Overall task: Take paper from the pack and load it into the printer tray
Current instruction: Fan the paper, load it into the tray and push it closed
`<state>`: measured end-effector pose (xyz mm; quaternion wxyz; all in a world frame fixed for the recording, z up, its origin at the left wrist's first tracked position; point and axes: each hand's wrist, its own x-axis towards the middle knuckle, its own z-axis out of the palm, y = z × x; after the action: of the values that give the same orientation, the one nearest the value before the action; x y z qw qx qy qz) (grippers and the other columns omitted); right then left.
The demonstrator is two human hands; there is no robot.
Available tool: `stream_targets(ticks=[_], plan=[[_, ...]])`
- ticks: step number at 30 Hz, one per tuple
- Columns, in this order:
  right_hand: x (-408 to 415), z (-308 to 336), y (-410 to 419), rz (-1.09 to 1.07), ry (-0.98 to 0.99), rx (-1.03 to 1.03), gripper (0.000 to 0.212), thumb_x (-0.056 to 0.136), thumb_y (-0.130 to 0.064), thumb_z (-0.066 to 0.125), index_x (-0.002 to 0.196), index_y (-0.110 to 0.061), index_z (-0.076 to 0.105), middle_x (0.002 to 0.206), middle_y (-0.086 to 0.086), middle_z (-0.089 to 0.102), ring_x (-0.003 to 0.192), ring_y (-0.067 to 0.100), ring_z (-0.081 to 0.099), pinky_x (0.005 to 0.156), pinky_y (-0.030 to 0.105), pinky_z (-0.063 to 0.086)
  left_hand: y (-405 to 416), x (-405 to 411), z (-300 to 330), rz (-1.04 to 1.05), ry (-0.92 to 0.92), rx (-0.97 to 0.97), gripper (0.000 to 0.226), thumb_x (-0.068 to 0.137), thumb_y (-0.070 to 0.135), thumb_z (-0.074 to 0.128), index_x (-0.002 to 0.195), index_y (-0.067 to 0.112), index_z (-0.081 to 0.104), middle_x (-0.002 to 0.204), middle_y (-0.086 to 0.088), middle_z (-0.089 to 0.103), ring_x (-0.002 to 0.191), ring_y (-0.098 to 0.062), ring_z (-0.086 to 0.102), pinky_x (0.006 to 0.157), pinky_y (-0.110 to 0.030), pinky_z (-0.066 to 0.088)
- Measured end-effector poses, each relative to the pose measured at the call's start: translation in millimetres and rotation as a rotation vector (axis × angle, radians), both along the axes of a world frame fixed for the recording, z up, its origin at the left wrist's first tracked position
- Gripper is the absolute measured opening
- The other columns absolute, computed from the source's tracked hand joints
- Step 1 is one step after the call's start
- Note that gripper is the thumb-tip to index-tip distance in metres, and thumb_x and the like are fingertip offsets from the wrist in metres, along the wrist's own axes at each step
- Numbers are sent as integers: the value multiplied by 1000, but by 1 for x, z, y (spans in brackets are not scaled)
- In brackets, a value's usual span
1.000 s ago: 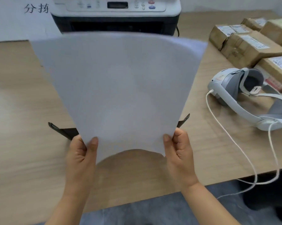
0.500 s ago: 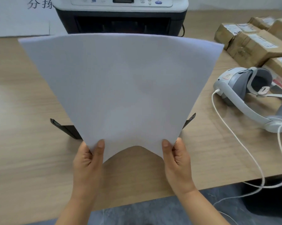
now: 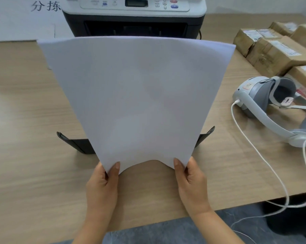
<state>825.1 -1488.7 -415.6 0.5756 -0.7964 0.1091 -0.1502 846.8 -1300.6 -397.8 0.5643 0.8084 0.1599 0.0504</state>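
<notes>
Both hands pinch the paper [image 3: 139,95] by its near corners – left hand [image 3: 103,185] at the left corner, right hand [image 3: 192,184] at the right, near edge bowed up between them. Sheet held above the black tray [image 3: 76,143], covering its inside – contents can't be seen. Printer [image 3: 134,16] at far edge of the table [image 3: 25,138], cardboard boxes [image 3: 271,51] far right.

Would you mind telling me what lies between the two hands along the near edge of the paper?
In the head view, nothing but bare table lies between the left hand and right hand, under the paper's upward-arched edge.
</notes>
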Motion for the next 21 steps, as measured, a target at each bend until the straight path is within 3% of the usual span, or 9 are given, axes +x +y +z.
stream_targets(ticks=[3,5,6,8,11,13,15,17,21], plan=[[0,1,-2,-48,-27,-152,34,90,-12,59,69,-36,46,61,-18,50,51,0,37,50,7,31,3,-2,0,18,-5,93,31,89,18,60,61,26,53,58,3,55,60,-1,48,55,-8,36],[1,5,-3,-63,-47,-210,23,88,-14,60,76,-32,53,64,-26,54,53,-3,43,52,3,32,5,-3,3,18,9,76,27,88,20,61,66,35,59,65,-11,55,62,-5,46,56,-8,36],[1,9,-4,-76,-57,-222,16,86,-16,60,83,-31,56,66,-29,56,55,-5,45,53,2,32,5,-3,6,17,13,66,33,87,22,62,67,47,60,72,-10,60,65,-3,49,58,-6,37],[2,19,-5,-90,-88,-222,9,85,-25,61,92,-30,60,72,-25,60,58,-6,50,55,2,35,7,-3,14,7,8,59,42,86,23,64,67,60,60,75,13,66,68,4,55,60,-4,38],[5,34,-7,-98,-98,-179,16,84,-37,57,97,-32,63,78,-7,63,58,2,51,53,7,39,10,1,30,5,-5,26,37,83,23,68,68,57,63,66,28,66,64,9,56,58,-2,39],[9,46,-9,-100,-86,-128,6,85,-27,66,86,-32,69,75,-7,65,59,2,52,55,9,42,14,4,39,2,-31,-1,36,81,24,69,72,58,65,74,27,70,68,9,60,61,0,41],[14,59,-10,-89,-68,-98,16,85,-17,68,76,-31,69,68,-2,64,56,2,50,54,16,42,18,9,48,-2,-48,-29,30,80,25,70,74,54,67,76,21,72,68,3,62,63,-5,44],[20,74,-12,-57,-43,-76,15,86,-18,67,71,-19,64,60,5,57,54,6,44,53,24,40,21,14,57,-20,-63,-32,21,80,25,71,78,45,69,74,18,72,66,-1,61,65,-12,46],[33,101,-17,-15,5,-28,9,87,-14,63,80,-13,69,72,14,64,60,11,50,56,23,42,24,27,81,-62,-51,-77,11,81,21,70,80,32,71,74,22,73,63,5,64,56,-3,47]])
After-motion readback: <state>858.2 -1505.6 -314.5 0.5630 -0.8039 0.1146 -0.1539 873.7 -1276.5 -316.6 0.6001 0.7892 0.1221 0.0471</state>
